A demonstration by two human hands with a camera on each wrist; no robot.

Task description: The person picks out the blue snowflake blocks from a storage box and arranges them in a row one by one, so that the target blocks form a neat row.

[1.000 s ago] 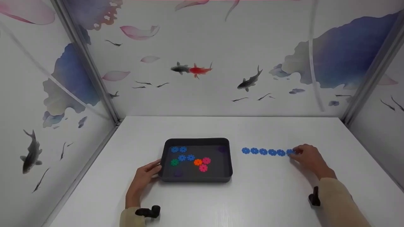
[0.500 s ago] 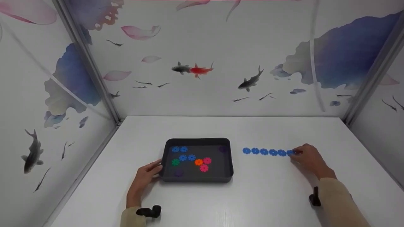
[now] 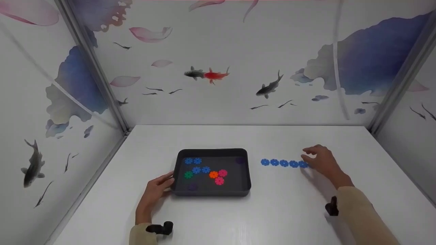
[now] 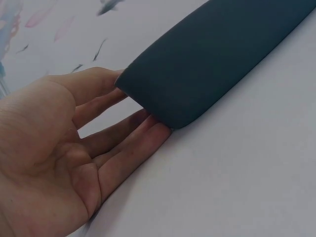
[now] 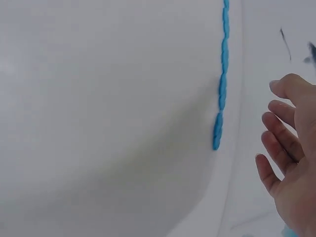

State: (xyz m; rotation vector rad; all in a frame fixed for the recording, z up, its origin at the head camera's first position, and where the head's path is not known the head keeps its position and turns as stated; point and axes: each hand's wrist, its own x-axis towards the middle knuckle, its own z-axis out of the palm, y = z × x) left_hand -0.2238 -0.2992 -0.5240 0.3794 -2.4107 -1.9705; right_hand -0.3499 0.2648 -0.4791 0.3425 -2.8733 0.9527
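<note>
My left hand [image 3: 157, 189] rests against the left side of a black rectangular tray [image 3: 213, 194]. In the left wrist view its fingers [image 4: 133, 148] extend to the tray's wall near a corner, one at the rim and others low by the table. Several flower-shaped plastic discs lie in the tray, among them blue ones [image 3: 197, 169], a green one [image 3: 188, 175] and an orange one [image 3: 213, 175]. A row of blue flower discs [image 3: 284, 163] lies on the table. Over its right end hovers my right hand [image 3: 322, 163], empty, fingers loosely spread; it hides that end in the head view.
The white table [image 3: 282, 217] meets a back wall [image 3: 238, 102] printed with fish and petals. Side panels with metal posts [image 3: 98, 71] flank it. Pink discs [image 3: 219, 181] and dark purple ones [image 3: 240, 160] also lie in the tray.
My right hand has let go of the row's rightmost blue disc and lifted up and leftward, its fingers parting. My left hand and the tray stay in place.
</note>
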